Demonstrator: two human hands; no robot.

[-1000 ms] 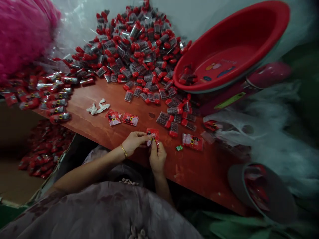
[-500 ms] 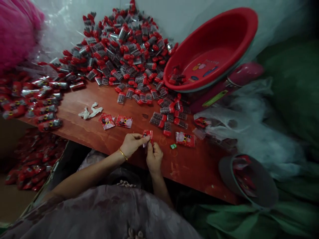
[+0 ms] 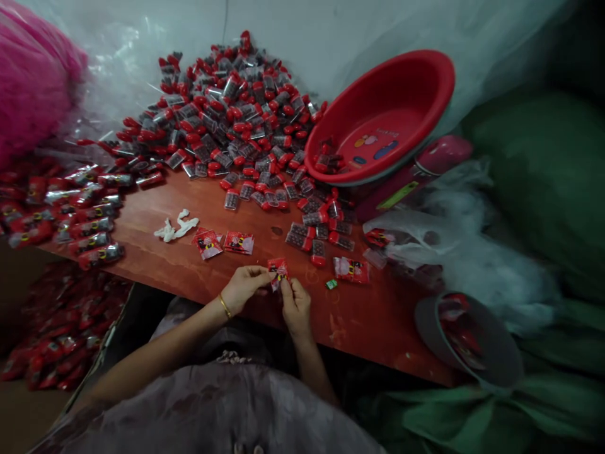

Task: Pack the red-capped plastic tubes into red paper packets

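Note:
A small red printed plastic sleeve [image 3: 278, 267] is pinched between both my hands, over the near edge of the table. My left hand [image 3: 243, 289], with a gold bangle at the wrist, grips its left side. At its lower right, the thumb and fingers of my right hand [image 3: 295, 306] are closed on it. Farther left on the wood lie two small groups of similar red sleeves [image 3: 239, 243]. Another stack of red sleeves [image 3: 351, 270] rests to the right, beside a tiny green packet [image 3: 331, 284].
Clear containers with red caps [image 3: 246, 120] form a big heap at the back. A red basin [image 3: 397, 113] leans at the right, near a grey bin [image 3: 425, 334]. Wrapped containers [image 3: 94, 227] lie left. Crumpled white tissue [image 3: 176, 227] sits on the table [image 3: 146, 265].
The sleeve now shows more of its printed face between my fingers, and my hands have moved slightly apart. The camera view has shifted a little.

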